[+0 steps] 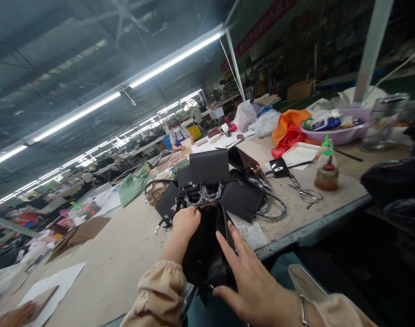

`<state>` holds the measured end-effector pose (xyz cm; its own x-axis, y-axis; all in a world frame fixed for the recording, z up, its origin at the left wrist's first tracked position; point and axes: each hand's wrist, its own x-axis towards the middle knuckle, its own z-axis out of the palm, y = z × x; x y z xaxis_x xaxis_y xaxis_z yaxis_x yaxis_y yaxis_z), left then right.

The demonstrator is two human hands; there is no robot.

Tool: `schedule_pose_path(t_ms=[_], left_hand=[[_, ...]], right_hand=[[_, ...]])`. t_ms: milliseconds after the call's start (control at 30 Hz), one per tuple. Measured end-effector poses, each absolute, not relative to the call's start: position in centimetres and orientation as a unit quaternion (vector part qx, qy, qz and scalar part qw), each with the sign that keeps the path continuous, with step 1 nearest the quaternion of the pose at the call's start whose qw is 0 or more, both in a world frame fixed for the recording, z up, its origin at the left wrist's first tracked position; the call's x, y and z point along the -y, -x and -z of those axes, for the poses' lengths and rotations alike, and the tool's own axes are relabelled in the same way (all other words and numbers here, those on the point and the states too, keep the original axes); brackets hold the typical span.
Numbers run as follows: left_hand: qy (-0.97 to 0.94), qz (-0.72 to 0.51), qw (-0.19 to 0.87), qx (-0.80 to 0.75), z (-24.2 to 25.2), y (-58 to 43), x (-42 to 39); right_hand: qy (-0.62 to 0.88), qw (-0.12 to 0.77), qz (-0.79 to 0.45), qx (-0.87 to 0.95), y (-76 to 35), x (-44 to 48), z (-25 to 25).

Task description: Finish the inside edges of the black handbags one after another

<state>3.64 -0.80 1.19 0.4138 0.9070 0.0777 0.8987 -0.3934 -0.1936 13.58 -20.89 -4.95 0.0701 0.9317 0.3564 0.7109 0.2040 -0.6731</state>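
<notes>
A black handbag (204,245) hangs at the table's near edge, its mouth facing me. My left hand (187,222) is closed round the bag's upper left rim. Against the right side of the bag is my right hand (248,268), its fingers spread and the thumb near the lower edge; it does not grip. Just behind lies a heap of black handbags (209,168) with gold-coloured fittings. Clear plastic wraps some of their handles (209,193). The inside of the held bag is too dark to make out.
Scissors (306,195), a glue bottle (326,172) with a green top and a lilac basin (343,131) stand to the right. A glass jar (384,122) is beside the basin. Another person's hand (18,313) rests on a board at lower left. A masked person (178,136) works farther back.
</notes>
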Motion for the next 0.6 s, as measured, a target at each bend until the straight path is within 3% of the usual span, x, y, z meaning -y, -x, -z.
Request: schedule_pose_path(t_ms=[600], left_hand=[[0.8, 0.004, 0.032, 0.599, -1.9, -0.7, 1.9]], right_hand=[[0.618, 0.38, -0.184, 0.663, -18.4, 19.4, 4.7]])
